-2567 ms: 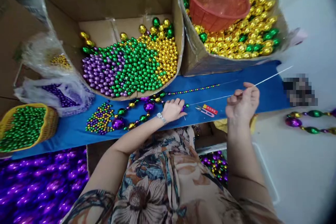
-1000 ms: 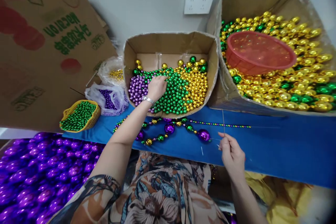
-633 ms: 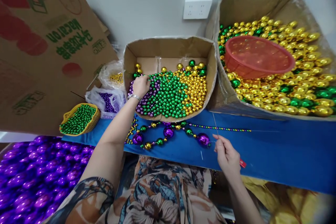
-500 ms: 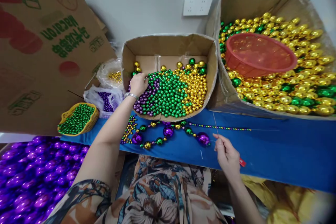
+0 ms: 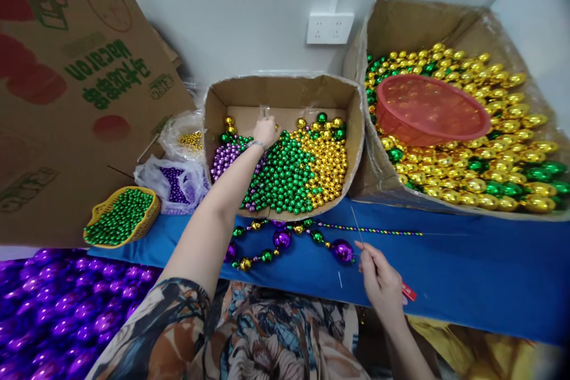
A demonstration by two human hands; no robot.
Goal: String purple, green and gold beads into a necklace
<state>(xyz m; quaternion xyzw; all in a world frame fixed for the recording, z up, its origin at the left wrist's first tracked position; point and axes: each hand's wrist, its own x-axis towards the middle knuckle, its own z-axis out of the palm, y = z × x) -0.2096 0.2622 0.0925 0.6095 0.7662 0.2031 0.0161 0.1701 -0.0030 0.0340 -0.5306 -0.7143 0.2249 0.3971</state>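
My right hand [image 5: 380, 279] pinching thin needle-like rod [image 5: 357, 224]; bead strand [image 5: 281, 238] beside it on blue surface [image 5: 472, 276]. My left hand [image 5: 266, 132] inside carton [image 5: 289, 90], at loose beads [image 5: 287, 172]; can't tell grip.

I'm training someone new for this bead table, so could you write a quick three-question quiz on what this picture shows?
1. Which hand reaches into the cardboard box of small purple, green and gold beads?
A) right
B) left
C) both

2. True or false: the right hand holds a thin strand.

3. Fill in the colour: the yellow basket at the table's left end holds ____ beads.

Key:
1. B, the left hand.
2. True.
3. Green.
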